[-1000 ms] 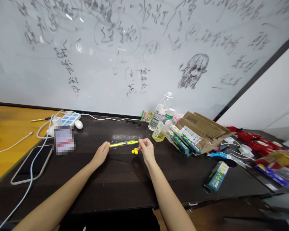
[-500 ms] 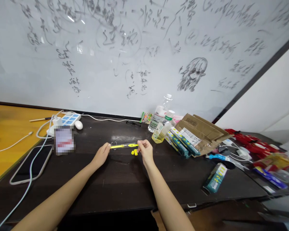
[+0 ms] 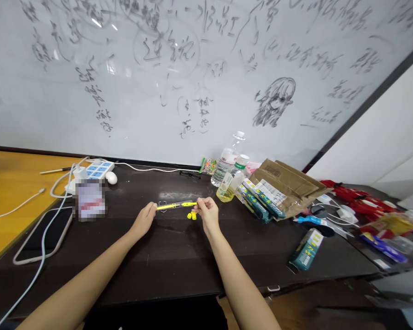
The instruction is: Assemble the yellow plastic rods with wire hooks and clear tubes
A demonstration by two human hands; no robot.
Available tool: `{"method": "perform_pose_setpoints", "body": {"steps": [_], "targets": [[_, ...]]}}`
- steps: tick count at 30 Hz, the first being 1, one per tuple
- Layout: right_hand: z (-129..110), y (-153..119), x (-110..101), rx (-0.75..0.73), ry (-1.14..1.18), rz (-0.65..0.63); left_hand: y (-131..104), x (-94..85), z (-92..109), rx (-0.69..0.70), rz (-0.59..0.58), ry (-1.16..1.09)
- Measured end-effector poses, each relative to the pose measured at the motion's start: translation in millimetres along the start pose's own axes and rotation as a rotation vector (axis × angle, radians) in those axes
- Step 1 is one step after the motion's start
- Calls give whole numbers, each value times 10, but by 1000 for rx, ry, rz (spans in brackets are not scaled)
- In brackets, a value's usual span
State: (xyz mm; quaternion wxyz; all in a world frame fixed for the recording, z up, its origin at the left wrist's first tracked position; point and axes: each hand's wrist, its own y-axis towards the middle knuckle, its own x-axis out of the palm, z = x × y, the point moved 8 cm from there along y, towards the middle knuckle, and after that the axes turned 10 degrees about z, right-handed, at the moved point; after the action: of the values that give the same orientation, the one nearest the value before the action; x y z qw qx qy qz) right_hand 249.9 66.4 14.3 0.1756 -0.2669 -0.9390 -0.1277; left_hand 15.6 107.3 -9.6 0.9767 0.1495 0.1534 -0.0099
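Note:
A slim pen-like tube (image 3: 174,206), clear with yellow parts, is stretched level between my two hands just above the dark table (image 3: 172,270). My left hand (image 3: 144,222) is closed on its left end. The fingers of my right hand (image 3: 208,213) pinch the yellow piece at its right end; whether that piece is joined to the tube or only pushed into it, I cannot tell. Close to my right fingertips, small yellow pieces (image 3: 193,216) lie on the table. Behind the tube's left end is a thin pale outline (image 3: 162,203), too small to make out.
Two bottles (image 3: 231,176) stand behind my right hand, beside teal boxes (image 3: 261,201) and a brown cardboard package (image 3: 285,183). Another teal box (image 3: 306,250) lies front right. To the left are a phone (image 3: 43,233), cables, a power strip (image 3: 99,170) and a white mouse (image 3: 111,178).
The view has shifted slightly. Both hands keep their grip on the pen-like tube, and the tube looks a little more tilted, its right end higher.

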Motion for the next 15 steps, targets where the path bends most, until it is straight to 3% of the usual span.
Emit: {"method": "perform_pose_setpoints", "body": {"steps": [15], "targets": [[20, -73, 87, -19, 33, -23, 19, -7, -85, -48, 40, -39]]}}
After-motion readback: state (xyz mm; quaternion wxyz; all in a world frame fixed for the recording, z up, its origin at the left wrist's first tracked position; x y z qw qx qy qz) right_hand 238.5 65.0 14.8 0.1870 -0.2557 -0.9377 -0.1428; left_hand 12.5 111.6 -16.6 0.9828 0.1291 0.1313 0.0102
